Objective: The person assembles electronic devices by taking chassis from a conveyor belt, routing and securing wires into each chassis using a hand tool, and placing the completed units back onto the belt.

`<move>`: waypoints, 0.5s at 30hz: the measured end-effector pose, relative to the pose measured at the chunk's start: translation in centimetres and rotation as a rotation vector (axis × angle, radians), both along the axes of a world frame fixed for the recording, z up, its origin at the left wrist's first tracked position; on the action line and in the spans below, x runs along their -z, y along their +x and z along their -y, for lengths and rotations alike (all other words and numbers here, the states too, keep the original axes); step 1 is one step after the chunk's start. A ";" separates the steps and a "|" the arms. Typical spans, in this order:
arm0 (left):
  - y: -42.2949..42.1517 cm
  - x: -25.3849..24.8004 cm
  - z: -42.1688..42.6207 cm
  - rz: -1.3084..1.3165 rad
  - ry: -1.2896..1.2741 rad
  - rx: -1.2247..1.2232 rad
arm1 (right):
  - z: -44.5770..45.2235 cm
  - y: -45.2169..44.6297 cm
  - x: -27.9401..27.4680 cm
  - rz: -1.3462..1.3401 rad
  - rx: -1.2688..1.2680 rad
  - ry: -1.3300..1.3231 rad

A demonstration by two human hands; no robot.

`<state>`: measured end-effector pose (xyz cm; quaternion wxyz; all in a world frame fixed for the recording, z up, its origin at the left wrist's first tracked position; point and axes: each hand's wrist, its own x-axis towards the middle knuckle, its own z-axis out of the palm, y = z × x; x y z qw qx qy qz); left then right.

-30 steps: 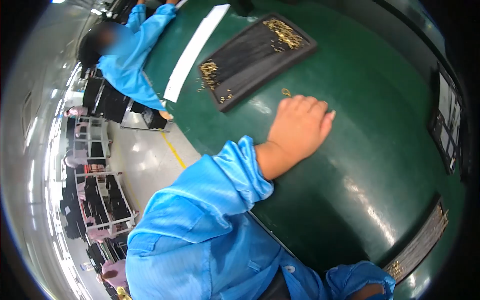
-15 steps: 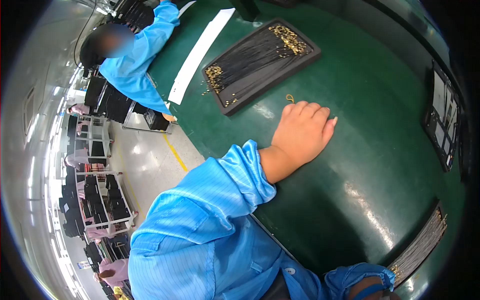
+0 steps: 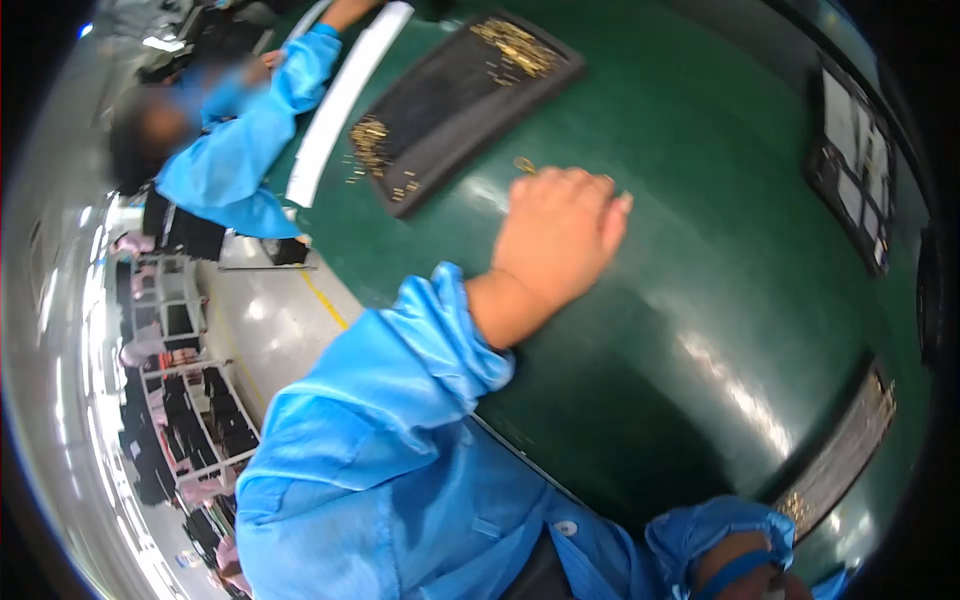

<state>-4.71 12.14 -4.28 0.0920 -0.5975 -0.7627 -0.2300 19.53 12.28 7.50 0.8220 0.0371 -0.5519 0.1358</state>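
Left hand (image 3: 555, 225) palm-down on worktop (image 3: 680, 220), apparently taking the arm's weight; fingers together, thumb slightly off to the right. Gold loop (image 3: 525, 165) just beside the fingertips, on the far side; palm hidden, cannot tell if anything is clamped beneath. Tray (image 3: 490, 135) far left, its raised rim likely meant to keep the gold pieces (image 3: 515, 48) gathered; some lie past its left end. Right hand (image 3: 768, 580) cut off by the near edge, finger state cannot be told.

The green worktop (image 3: 710, 230) is open right of the left hand (image 3: 560, 228). The dark tray (image 3: 440, 110) blocks its left side, the wire tray (image 3: 843, 455) its right.
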 end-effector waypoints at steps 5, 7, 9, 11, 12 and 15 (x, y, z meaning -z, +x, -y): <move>-0.1 0.5 0.1 -0.032 0.081 -0.002 | -0.1 -0.8 0.1 -0.129 -0.186 0.096; 0.2 0.2 0.0 -0.034 0.060 -0.007 | -0.2 -1.4 0.3 -0.145 -0.154 0.079; 0.4 0.4 -0.2 -0.043 0.061 -0.003 | 0.6 -2.0 -0.1 -0.035 -0.288 -0.133; 0.4 0.2 -0.2 -0.020 0.024 0.000 | 0.9 0.2 -0.4 0.181 -0.446 -0.340; 0.5 0.2 -0.4 -0.025 0.024 0.001 | 0.9 2.1 -0.9 0.362 -0.514 -0.435; 0.9 0.3 -0.4 -0.062 0.002 -0.008 | 0.7 1.0 -0.6 0.156 -0.507 -0.397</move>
